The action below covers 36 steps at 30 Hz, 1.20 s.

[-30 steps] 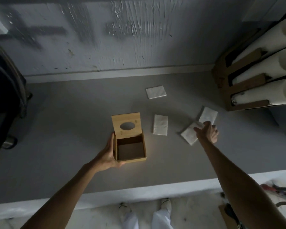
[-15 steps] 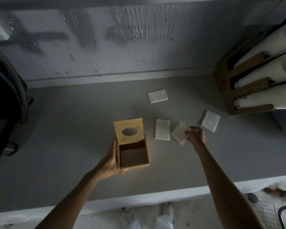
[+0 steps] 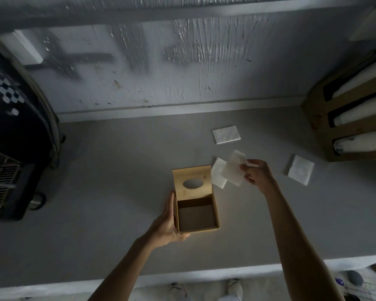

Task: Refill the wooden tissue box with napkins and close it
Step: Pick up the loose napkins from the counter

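A square wooden tissue box [image 3: 197, 215], lid [image 3: 192, 182] raised with an oval slot, is cupped along its side by the left hand [image 3: 168, 226] on the grey matte counter [image 3: 109, 183]. A thin white folded napkin [image 3: 233, 168] is pinched by the right hand [image 3: 258, 174], just beyond the box. Three more napkins [image 3: 226, 134] lie flat near that hand.

Dim light; grey counter [image 3: 109, 170] below scuffed, streaked white wall [image 3: 182, 79].
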Motion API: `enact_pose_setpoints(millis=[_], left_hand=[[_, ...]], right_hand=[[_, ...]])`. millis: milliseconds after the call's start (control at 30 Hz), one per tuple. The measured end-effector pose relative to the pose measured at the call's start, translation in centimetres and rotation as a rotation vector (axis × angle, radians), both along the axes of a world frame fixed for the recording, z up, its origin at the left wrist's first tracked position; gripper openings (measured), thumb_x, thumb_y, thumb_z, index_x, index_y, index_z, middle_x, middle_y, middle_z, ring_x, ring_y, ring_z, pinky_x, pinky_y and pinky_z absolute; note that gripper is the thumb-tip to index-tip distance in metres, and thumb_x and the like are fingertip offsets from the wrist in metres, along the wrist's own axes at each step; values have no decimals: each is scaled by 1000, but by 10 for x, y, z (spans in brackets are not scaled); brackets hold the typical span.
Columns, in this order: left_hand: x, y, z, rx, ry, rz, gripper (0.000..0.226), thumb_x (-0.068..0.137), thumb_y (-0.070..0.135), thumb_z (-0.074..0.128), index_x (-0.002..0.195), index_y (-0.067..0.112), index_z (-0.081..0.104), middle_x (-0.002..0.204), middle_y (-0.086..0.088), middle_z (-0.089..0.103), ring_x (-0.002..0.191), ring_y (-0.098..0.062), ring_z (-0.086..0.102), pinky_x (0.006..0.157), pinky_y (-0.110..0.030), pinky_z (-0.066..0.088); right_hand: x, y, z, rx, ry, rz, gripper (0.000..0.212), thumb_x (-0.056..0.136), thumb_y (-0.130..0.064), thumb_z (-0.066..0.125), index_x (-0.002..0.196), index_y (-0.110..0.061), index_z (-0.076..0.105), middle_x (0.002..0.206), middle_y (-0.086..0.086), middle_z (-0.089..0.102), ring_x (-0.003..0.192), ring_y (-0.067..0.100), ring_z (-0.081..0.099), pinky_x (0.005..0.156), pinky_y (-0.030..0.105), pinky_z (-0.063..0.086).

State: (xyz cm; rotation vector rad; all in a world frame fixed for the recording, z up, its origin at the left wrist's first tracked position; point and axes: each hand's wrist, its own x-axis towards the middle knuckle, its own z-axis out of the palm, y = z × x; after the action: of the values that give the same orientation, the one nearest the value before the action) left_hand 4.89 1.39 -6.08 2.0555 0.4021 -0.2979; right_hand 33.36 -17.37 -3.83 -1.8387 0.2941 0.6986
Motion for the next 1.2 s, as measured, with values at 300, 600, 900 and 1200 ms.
enact_pose_setpoints(millis=[300,600,900,1200], left_hand=[[2,1,-8,-72,11,43,139,58,22,91,149,30,-13,132,3,37,121,-11,49,98,-31,53],[2,2,-5,-54,-12,-6,135,59,27,90,149,32,-11,138,9,35,125,-8,46,104,-33,49],[5,-2,1,-108,25,56,131,64,20,87,145,39,-14,141,11,30,124,-6,45,95,-11,45],[1,1,-6,52,37,25,140,60,48,83,146,31,-26,136,6,43,111,-12,57,91,-31,55]], right_hand=[[-46,55,-29,-324,-144,-28,44,83,-16,71,122,-7,55,123,15,62,112,33,59,89,36,48],[-55,67,-38,-573,-371,172,52,84,-26,70,126,-11,44,120,16,55,97,32,61,70,36,46],[-35,86,-37,-681,-184,81,41,84,-22,71,121,-11,56,122,13,61,112,32,56,91,41,48],[32,47,-20,-269,-475,354,47,86,-8,53,131,-1,42,124,27,53,105,39,56,85,45,46]])
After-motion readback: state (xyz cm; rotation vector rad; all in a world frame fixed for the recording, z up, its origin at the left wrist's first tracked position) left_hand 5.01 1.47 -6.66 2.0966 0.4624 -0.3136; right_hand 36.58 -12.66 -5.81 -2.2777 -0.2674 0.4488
